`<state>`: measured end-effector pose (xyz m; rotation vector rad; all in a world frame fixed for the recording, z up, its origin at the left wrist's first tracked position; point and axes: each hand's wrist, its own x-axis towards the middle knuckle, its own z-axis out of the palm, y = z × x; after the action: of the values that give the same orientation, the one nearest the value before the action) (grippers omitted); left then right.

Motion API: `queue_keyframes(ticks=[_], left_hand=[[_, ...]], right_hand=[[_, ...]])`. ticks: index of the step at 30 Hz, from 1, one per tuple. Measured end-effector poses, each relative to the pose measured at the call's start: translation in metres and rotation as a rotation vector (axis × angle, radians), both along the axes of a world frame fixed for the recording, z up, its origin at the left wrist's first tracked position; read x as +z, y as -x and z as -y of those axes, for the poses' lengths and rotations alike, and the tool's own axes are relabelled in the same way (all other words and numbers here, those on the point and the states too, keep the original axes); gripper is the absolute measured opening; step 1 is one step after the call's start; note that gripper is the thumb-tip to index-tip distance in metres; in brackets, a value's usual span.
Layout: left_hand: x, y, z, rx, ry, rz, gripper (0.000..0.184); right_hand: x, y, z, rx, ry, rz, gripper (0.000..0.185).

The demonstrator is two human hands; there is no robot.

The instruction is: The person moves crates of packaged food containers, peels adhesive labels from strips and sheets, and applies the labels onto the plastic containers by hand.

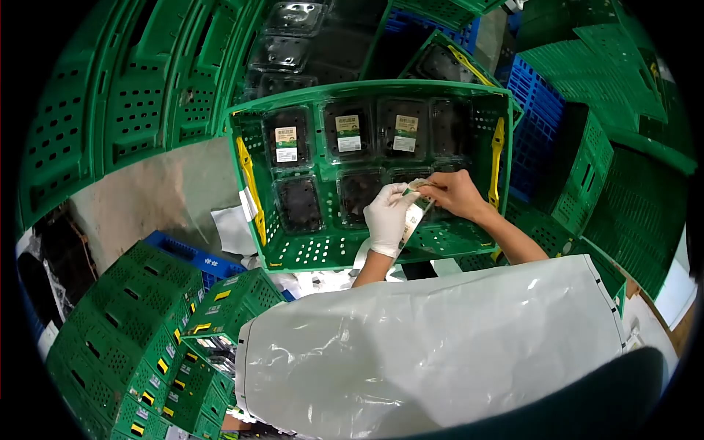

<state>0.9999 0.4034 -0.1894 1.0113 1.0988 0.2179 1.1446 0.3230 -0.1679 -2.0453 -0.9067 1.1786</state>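
Observation:
A green crate (308, 255) with yellow handles holds two rows of clear plastic boxes with dark contents. Three back-row boxes bear labels, among them the leftmost label (286, 144); the back-right box (451, 128) shows none. Over the front row, my left hand (386, 218), in a white glove, is closed on a strip of labels (413, 218) that hangs down past the wrist. My bare right hand (453, 193) pinches the strip's upper end beside it. Both hands partly hide the front-row boxes, while the front-left box (299, 203) shows no label.
White sheeting (433, 337) covers the area nearest me. Stacked green crates (121, 323) stand at the lower left, and large green crates (132, 95) rise at the upper left. More clear boxes (282, 53) lie behind the crate. A blue pallet (534, 110) stands at the right.

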Motion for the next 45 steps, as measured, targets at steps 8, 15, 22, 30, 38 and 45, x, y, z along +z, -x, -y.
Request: queue_keyframes(ticks=[8,15,22,30,38,45], left_hand=[[-0.018,0.024,0.009,-0.484,-0.023,-0.208,0.025],[-0.009,0.049,0.011,-0.424,-0.190,-0.127,0.017],[0.006,0.072,0.010,-0.219,-0.313,-0.018,0.027],[0.018,0.199,0.004,0.214,-0.087,-0.276,0.009],[0.017,0.342,0.023,0.223,0.085,-0.228,0.016],[0.034,0.333,0.012,0.362,0.109,-0.007,0.024]], right_hand=[[-0.087,-0.114,0.009,0.185,0.304,0.730,0.046],[-0.140,-0.108,0.003,0.216,0.393,1.201,0.071],[-0.005,0.031,-0.005,0.158,0.194,-0.326,0.022],[-0.007,0.166,-0.052,0.337,-0.062,-0.028,0.026],[-0.147,0.234,-0.164,0.356,-0.049,0.222,0.043],[-0.121,0.251,-0.171,0.358,0.083,0.581,0.042]])
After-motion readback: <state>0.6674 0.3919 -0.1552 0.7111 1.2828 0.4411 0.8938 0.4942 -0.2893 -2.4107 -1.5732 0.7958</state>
